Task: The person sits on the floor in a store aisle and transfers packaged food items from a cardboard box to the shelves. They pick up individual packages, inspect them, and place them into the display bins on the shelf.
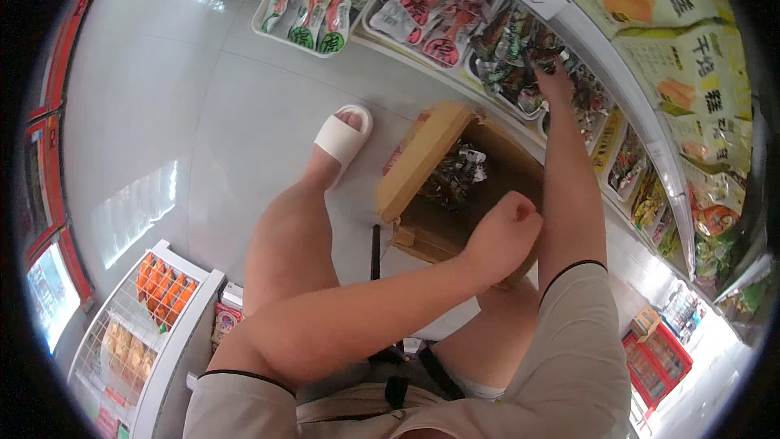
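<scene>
My right hand (556, 80) reaches to the shelf at the upper right and is on a small dark packet (544, 55) above a white tray (510, 105) of dark wrapped snack packets (507, 49). My left hand (504, 233) is curled above the near edge of an open cardboard box (442, 145), close to my right forearm; nothing is seen in it, though its palm is hidden. Inside the box lies a heap of small dark and silvery packets (454, 177).
White trays of red-and-green packets (320, 3) and red-and-white packets (436, 9) stand left along the shelf. Yellow-green snack bags (688, 73) fill the shelf above. My slippered foot (344, 134) is left of the box. A white wire rack (155, 341) stands lower left.
</scene>
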{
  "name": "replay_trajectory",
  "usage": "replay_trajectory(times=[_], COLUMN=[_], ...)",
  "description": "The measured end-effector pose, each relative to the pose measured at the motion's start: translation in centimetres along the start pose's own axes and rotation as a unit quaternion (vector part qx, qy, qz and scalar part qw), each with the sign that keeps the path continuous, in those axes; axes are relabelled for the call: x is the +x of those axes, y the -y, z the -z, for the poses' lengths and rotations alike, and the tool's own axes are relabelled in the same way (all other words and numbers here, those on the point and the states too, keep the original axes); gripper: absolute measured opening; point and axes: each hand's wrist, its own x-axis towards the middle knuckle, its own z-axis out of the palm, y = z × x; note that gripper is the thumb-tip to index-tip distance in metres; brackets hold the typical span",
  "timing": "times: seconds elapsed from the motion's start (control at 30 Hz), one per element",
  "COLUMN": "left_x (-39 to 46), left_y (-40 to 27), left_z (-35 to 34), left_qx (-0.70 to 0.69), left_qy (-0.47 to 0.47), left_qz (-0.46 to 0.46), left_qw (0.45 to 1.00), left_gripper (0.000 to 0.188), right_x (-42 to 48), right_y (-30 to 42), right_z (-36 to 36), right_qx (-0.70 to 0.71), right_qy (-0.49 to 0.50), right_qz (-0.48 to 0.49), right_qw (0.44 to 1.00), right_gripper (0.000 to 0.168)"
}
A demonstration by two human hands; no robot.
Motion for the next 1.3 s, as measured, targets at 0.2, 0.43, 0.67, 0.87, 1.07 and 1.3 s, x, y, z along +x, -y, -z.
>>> replay_trajectory(times=[0.2, 0.43, 0.67, 0.87, 1.07, 1.3], left_x=[-0.1, -2.7, -4.2, -4.9, -4.5, -4.5], left_y=[1.0, 3.1, 4.9, 5.3, 4.4, 5.1], left_z=[-1.8, -2.8, -1.3, -0.8, -2.0, 0.9], left_qx=[0.055, 0.344, 0.566, 0.699, 0.742, 0.787], left_qy=[0.021, 0.144, 0.206, 0.313, 0.357, 0.322], left_qz=[-0.032, -0.158, -0.199, -0.116, -0.073, 0.002], left_qw=[0.998, 0.914, 0.773, 0.632, 0.563, 0.526], left_gripper=[0.033, 0.031, 0.033, 0.043, 0.057, 0.061], right_x=[0.6, -12.7, -33.0, -28.7, -19.1, -22.5], right_y=[-2.7, -4.4, -4.8, -7.6, -8.3, -1.0], right_z=[0.8, 7.5, 3.6, -8.6, -20.5, -21.7], right_qx=[-0.058, 0.044, 0.073, -0.14, -0.232, -0.33], right_qy=[-0.046, -0.14, 0.026, 0.122, 0.211, 0.279], right_qz=[0.082, 0.31, 0.432, 0.43, 0.296, 0.259], right_qw=[0.994, 0.939, 0.899, 0.883, 0.902, 0.864], right_gripper=[0.094, 0.065, 0.02, 0.04, 0.061, 0.097])
